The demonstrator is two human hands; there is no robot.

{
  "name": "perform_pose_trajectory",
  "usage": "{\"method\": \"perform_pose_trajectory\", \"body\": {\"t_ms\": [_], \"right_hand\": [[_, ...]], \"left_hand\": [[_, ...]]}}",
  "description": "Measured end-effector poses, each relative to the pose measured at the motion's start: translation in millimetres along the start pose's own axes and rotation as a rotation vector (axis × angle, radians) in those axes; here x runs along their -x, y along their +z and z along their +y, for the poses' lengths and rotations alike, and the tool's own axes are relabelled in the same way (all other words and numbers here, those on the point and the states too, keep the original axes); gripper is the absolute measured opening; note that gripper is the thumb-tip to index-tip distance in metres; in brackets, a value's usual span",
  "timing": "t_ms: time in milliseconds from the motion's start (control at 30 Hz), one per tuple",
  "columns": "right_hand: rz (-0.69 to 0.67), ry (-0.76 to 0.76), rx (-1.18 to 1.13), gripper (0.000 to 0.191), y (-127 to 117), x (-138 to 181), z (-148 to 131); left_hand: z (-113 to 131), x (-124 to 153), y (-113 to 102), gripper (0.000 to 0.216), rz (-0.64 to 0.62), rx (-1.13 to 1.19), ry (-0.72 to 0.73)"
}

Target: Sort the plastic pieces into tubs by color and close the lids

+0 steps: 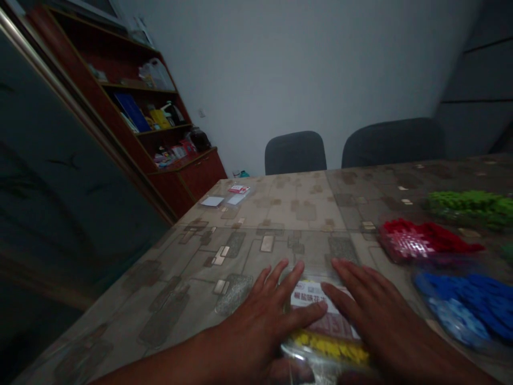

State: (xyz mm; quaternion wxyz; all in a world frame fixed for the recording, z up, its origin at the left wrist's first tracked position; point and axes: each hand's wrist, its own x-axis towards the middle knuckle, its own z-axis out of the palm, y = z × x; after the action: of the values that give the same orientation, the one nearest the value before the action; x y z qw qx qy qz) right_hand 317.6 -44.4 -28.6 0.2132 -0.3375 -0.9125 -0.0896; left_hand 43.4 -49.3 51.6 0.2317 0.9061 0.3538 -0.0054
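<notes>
A clear plastic box [298, 350] with yellow pieces [332, 347] in it lies in front of me at the lower middle. On top of it is a white and reddish-brown label [312, 298] with Chinese characters. My left hand [264, 321] is at the box's left side, fingers stretched forward and spread, its thumb across the label. From the right, my right hand [368, 310] reaches over the box's right part, fingers extended and thumb on the label's upper edge. The two hands partly cover the box and the label. Both palms' undersides are hidden.
To the right are clear containers of blue pieces [481, 305], red pieces [428, 240] and green pieces [473, 206]. White cards [212, 201] and a red-and-white label [239, 189] lie at the table's far left. Two grey chairs [295, 153] stand behind the patterned tablecloth [256, 246].
</notes>
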Motion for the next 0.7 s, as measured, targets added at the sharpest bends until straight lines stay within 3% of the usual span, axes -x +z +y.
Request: {"method": "perform_pose_trajectory", "body": {"t_ms": [200,267,433,600,700], "right_hand": [[0.024,0.038,-0.022,0.109,-1.7,9.4,8.3],[0.013,0.082,-0.027,0.108,-2.7,15.5,12.8],[-0.007,0.213,-0.117,0.093,3.7,28.0,16.0],[0.01,0.141,-0.174,0.088,7.3,27.4,12.9],[0.1,0.241,-0.214,0.081,2.5,27.4,7.0]], "left_hand": [[-6.4,-3.0,-6.8,0.092,0.188,-0.036,0.021],[-2.5,-8.8,-10.7,0.089,0.169,-0.083,0.062],[13.8,-26.8,-12.2,0.081,-0.038,-0.125,0.117],[16.2,-29.3,-4.6,0.08,-0.01,-0.144,0.107],[9.8,-28.8,0.5,0.082,0.016,-0.126,0.109]]}}
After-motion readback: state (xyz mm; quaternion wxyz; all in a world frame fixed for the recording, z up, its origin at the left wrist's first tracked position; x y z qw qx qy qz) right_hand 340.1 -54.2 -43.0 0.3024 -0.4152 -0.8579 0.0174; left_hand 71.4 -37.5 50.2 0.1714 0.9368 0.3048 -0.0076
